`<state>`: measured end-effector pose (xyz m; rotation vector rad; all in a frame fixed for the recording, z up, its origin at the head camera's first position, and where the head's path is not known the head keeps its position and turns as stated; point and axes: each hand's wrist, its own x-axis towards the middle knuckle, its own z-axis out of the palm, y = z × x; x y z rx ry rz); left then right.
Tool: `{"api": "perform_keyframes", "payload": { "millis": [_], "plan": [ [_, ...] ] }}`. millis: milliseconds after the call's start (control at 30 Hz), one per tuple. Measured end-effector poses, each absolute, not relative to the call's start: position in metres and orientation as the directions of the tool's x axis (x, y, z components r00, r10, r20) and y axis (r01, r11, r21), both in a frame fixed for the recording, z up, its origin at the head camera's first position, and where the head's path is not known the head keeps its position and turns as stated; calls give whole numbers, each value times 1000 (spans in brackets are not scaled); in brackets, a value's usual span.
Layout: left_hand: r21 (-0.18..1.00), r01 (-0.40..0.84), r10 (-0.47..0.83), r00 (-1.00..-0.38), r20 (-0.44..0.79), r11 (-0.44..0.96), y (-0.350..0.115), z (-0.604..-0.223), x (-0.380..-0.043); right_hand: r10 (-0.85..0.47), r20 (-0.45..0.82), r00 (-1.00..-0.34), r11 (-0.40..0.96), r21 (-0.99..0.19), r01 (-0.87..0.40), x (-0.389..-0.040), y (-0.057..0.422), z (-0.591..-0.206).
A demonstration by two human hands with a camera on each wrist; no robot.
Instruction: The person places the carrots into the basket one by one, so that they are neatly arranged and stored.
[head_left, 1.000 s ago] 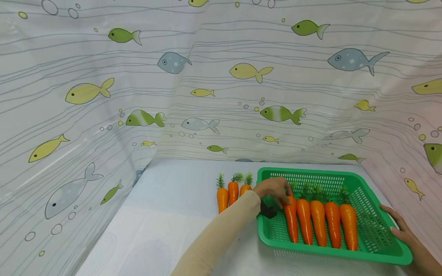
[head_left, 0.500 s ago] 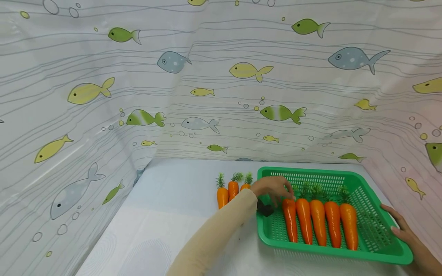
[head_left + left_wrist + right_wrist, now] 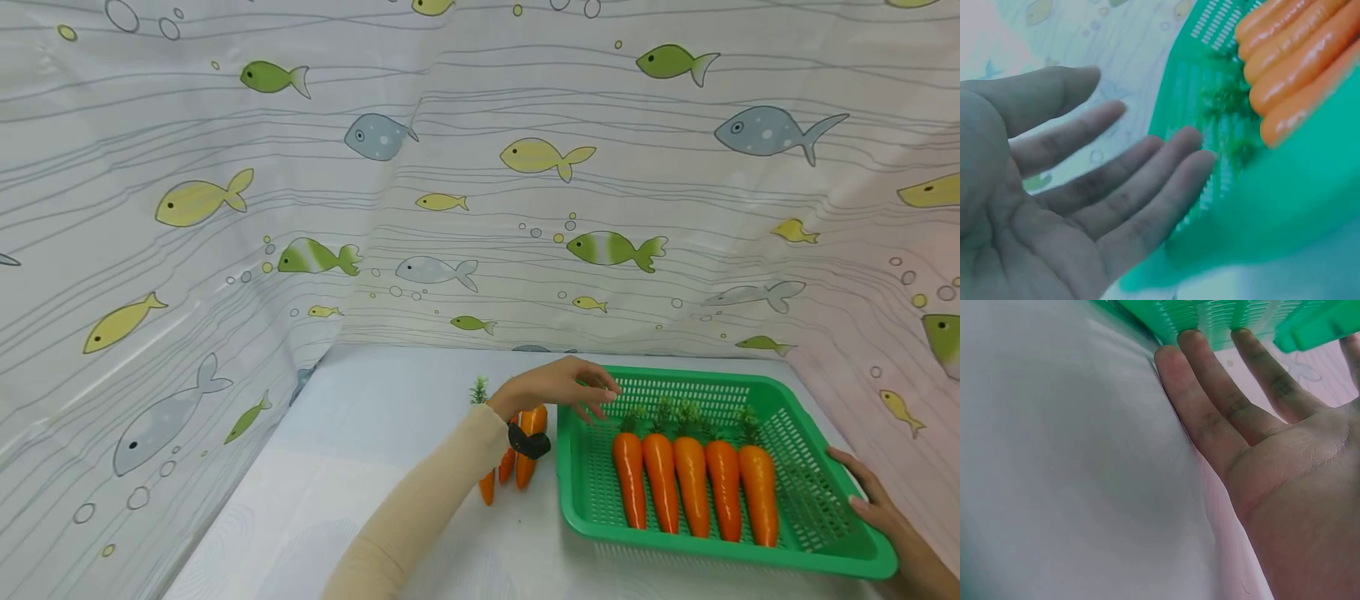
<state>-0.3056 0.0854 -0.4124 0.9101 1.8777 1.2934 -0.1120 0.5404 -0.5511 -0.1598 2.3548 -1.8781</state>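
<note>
Several shiny orange carrots [image 3: 692, 483] with green tops lie side by side in a green plastic basket [image 3: 675, 543]. My left hand [image 3: 562, 385] is held above the basket's left back corner, fingers loosely spread and holding nothing. In the left wrist view the palm and fingers [image 3: 1141, 181] are bare, apart from the carrots [image 3: 1300, 56]. At the right side of the basket my right hand [image 3: 873, 496] holds the rim, its thumb over the edge. The right wrist view shows fingertips [image 3: 1194, 340] against the basket's outer wall [image 3: 1216, 319].
Three more carrots [image 3: 532, 458] lie on the white table [image 3: 390, 417] left of the basket, partly hidden by the left wrist and its black strap [image 3: 528, 442]. A fish-printed sheet [image 3: 525, 208] encloses the back and sides.
My left hand has let go of the leftmost carrot in the basket and moved up and left. That carrot lies beside the others. The right hand stays at the rim.
</note>
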Motion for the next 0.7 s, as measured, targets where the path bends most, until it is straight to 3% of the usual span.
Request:
{"api": "perform_keyframes", "payload": {
  "millis": [133,367,700],
  "plan": [
    [934,245,813,-578,-74,259,61,-412,-309,-109,-108,-988,274,-959,75,-110,538,-550],
    [908,325,773,-634,3,263,19,-418,-313,-113,-75,-991,325,-945,34,-110,538,-550],
    [893,339,689,-724,46,297,-26,-431,-309,-128,-100,-987,257,-964,64,-106,537,-550]
  ]
}}
